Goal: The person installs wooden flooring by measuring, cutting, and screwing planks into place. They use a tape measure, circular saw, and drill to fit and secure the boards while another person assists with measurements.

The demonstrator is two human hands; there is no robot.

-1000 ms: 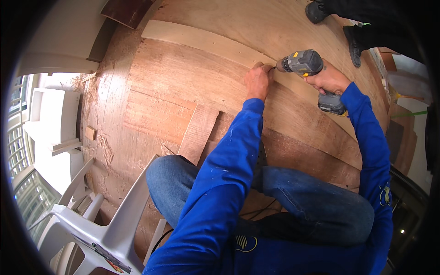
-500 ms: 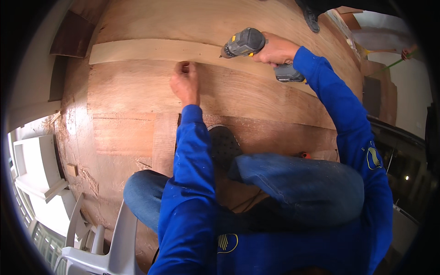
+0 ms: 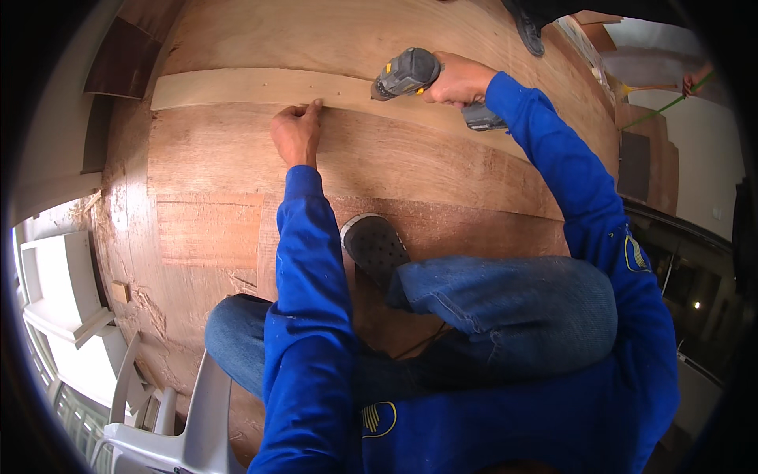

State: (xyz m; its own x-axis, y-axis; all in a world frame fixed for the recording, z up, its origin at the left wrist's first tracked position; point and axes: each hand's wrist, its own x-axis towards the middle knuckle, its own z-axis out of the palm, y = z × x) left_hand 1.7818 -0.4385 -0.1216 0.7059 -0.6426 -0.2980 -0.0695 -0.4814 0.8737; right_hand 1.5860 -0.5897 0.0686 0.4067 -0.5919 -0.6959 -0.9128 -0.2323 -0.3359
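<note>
My right hand (image 3: 462, 77) is wrapped round the handle of a grey cordless drill (image 3: 409, 73) with yellow accents. The drill lies on its side in the air, its chuck pointing left over a long pale wooden strip (image 3: 213, 87). Several small dark dots, perhaps screw heads, show along that strip. At the strip's near edge my left hand (image 3: 296, 134) is closed, thumb and fingers drawn together with a fingertip at the wood. Whatever those fingers may hold is too small to make out. Under the strip lies a broad reddish plywood sheet (image 3: 237, 150).
My shoe (image 3: 374, 245) rests near the plywood's front edge. A grey-white plastic chair (image 3: 209, 415) stands at lower left, with white boxes (image 3: 59, 272) beyond it. Another person's shoe (image 3: 530, 33) is at the top right; a hand (image 3: 698, 79) holds a green stick farther right.
My left hand has turned, its fingertips now at the strip's edge and slightly farther left. The drill in my right hand has shifted a little left. The whole view has moved slightly.
</note>
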